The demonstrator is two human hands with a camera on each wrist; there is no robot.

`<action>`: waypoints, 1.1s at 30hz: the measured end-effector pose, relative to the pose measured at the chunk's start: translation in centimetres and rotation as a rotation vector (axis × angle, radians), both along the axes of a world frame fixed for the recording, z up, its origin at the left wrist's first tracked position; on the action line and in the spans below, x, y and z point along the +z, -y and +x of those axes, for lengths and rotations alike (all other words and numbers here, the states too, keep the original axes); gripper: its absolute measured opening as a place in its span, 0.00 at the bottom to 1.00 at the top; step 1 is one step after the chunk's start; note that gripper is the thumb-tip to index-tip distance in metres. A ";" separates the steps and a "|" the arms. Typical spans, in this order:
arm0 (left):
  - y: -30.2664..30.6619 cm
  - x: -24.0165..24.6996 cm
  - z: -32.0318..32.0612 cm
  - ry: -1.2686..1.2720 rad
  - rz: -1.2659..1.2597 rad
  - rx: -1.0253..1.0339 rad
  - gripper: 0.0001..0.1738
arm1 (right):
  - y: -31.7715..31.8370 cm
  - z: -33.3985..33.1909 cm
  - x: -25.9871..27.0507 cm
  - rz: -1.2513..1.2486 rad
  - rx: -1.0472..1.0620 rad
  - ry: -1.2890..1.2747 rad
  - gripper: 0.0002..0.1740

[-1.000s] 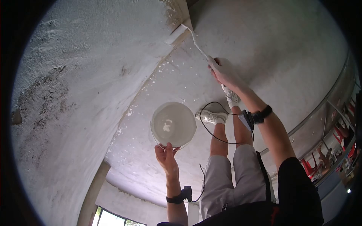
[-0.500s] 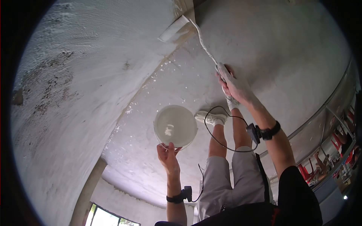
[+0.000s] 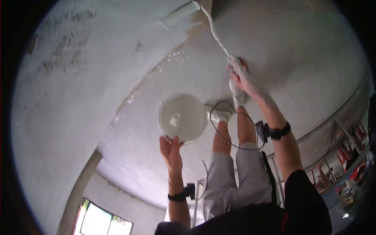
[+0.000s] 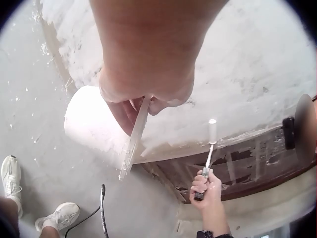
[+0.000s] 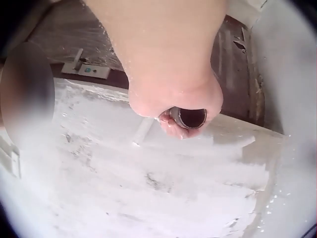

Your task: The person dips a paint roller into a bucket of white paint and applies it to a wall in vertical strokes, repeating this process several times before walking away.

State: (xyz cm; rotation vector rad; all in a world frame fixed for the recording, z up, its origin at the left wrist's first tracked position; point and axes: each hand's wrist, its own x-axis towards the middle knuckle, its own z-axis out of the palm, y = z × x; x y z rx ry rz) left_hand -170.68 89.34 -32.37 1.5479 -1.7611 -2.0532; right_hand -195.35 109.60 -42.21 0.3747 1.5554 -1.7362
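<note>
In my left hand (image 3: 171,154) is a white bucket (image 3: 183,127), gripped at its near rim with the thumb on top. Pale liquid, like paint, lies in the bottom of it. The left wrist view shows that bucket (image 4: 86,116) partly hidden behind the hand. My right hand (image 3: 244,80) grips the handle of a paint roller (image 3: 181,15), whose long paint-coated frame reaches out to a white sleeve at the wall's lower part. From the right wrist, the hollow end of the roller handle (image 5: 192,118) pokes out of the curled fingers.
A patchy white-painted wall (image 3: 78,98) with dark stains runs along the left. Paint specks dot the grey floor (image 3: 282,58). A black cable (image 3: 219,135) loops from the right wrist camera past the legs. Behind a railing at right are red chairs (image 3: 354,172) and people.
The roller has moved up and left in the head view, along the wall. The head view itself has shifted, and the bucket sits slightly higher in it. Both grips stay as they were.
</note>
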 end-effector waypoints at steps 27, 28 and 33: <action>0.9 -0.8 -4.2 0.050 -0.207 -0.540 0.09 | 1.0 2.5 7.8 0.621 1.431 -0.546 0.20; 0.8 -0.8 -4.4 0.039 -0.186 -0.508 0.08 | 1.0 2.7 7.4 0.622 1.434 -0.542 0.20; -0.3 -0.9 -3.9 0.085 -0.222 -0.506 0.05 | 1.5 3.7 6.9 0.731 1.426 -0.401 0.21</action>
